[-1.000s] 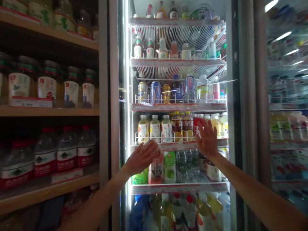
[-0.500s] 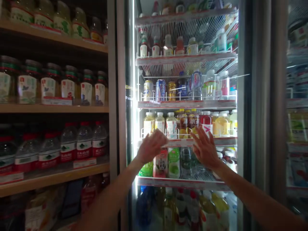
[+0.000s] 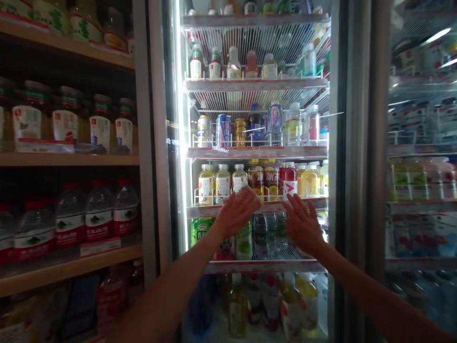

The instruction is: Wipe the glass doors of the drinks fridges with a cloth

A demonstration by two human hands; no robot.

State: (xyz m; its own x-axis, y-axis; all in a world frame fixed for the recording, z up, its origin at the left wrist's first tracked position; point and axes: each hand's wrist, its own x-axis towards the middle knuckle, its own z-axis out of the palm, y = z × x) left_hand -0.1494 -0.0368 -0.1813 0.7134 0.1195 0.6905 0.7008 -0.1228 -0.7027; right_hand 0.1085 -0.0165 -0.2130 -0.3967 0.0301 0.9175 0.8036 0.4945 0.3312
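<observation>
My left hand (image 3: 238, 212) is raised in front of the lit drinks fridge (image 3: 332, 143), fingers stretched out and a little blurred, holding nothing. It overlaps the shelf edge below the white-capped bottles (image 3: 223, 183) and partly hides the green bottle (image 3: 244, 240) on the shelf beneath. To its right, my right hand (image 3: 303, 224) is also up, with its fingers spread and nothing in it. Its fingertips appear just below the red drink bottle (image 3: 288, 178). Reflections suggest glass in front of the shelves; whether either hand touches it, I cannot tell.
Wooden shelves (image 3: 71, 159) on the left carry jars (image 3: 66, 119) and red-capped water bottles (image 3: 101, 209). A metal post (image 3: 364, 143) divides this fridge from another glass-fronted one with bottles (image 3: 417, 178) on the right. Cans (image 3: 223, 131) stand on a middle fridge shelf.
The view has turned right, so the shelves slide left and more of the right fridge shows. My left hand has moved right, nearer my right hand. Both remain empty.
</observation>
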